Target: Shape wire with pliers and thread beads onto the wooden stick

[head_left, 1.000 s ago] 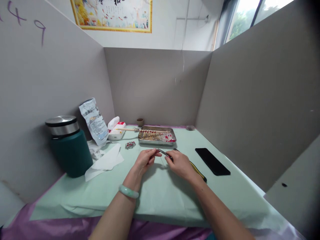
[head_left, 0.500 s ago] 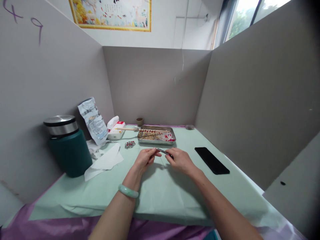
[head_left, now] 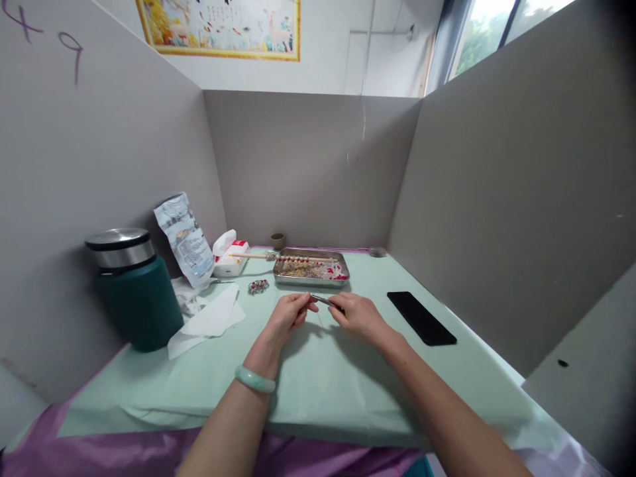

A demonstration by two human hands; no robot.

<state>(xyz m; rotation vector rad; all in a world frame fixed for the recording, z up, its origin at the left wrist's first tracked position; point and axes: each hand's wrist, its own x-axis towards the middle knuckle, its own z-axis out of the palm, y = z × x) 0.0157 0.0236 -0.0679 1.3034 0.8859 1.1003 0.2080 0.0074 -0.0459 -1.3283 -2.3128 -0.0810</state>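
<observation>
My left hand (head_left: pixel 291 313) is closed in a pinch over the green table cover, fingertips at the jaws of small pliers (head_left: pixel 325 302); what it pinches is too small to name. My right hand (head_left: pixel 358 317) is wrapped round the pliers, whose metal tip points left toward the left fingers. Both hands hover just in front of a steel tray (head_left: pixel 311 269) of small gold and red beads. A jade bangle (head_left: pixel 255 379) sits on my left wrist.
A beaded stick (head_left: pixel 278 258) lies across the tray's rim. A small bead cluster (head_left: pixel 258 286) lies left of the tray. A green flask (head_left: pixel 134 289), a foil pouch (head_left: pixel 183 238), tissues (head_left: pixel 209 321) and a white box (head_left: pixel 229 258) stand left. A black phone (head_left: pixel 421 318) lies right. Grey partitions wall three sides.
The yellow-handled tool seen behind my right wrist a second ago is hidden now. Both hands stay together at the pliers' tip, barely shifted.
</observation>
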